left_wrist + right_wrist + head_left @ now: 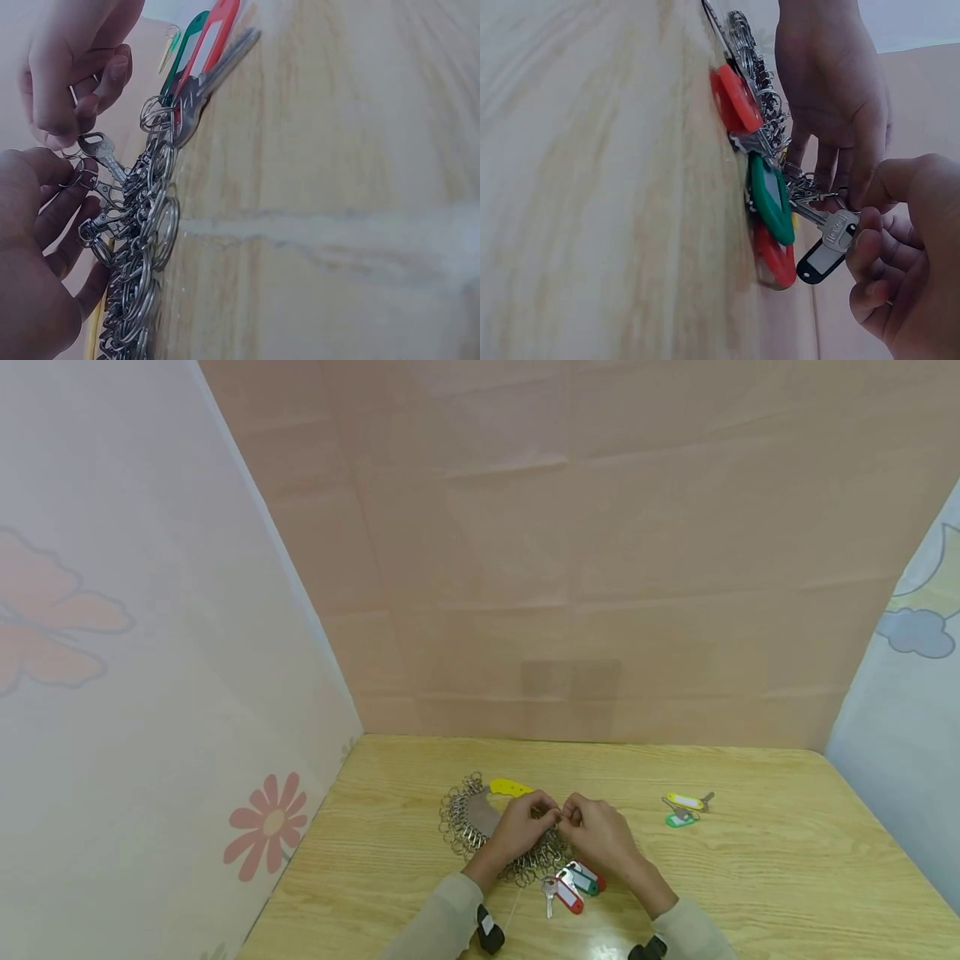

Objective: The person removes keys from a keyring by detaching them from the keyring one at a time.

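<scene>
My left hand (pixel 520 828) is over the right part of a fan of metal key rings with clasps (pixel 457 835). Its thumb and fingers pinch a key ring (pixel 79 174) on one clasp. Fingertips of my right hand (pixel 602 837) meet the left's and pinch at the ring of a silver key (pixel 838 227) with a black key tag (pixel 825 257). Below the hands lie keys with red (pixel 568 896) and green (pixel 584 882) tags, at the edge of the rings. A flat grey piece (pixel 480 812) and a yellow piece with small holes (pixel 509 787) show inside the fan.
Farther right on the wooden table (pixel 787 860) lie keys with a yellow tag (pixel 684 802) and a green tag (pixel 680 819). A tan backdrop (pixel 465 568) rises behind the table, with patterned white panels (pixel 172 610) at both sides.
</scene>
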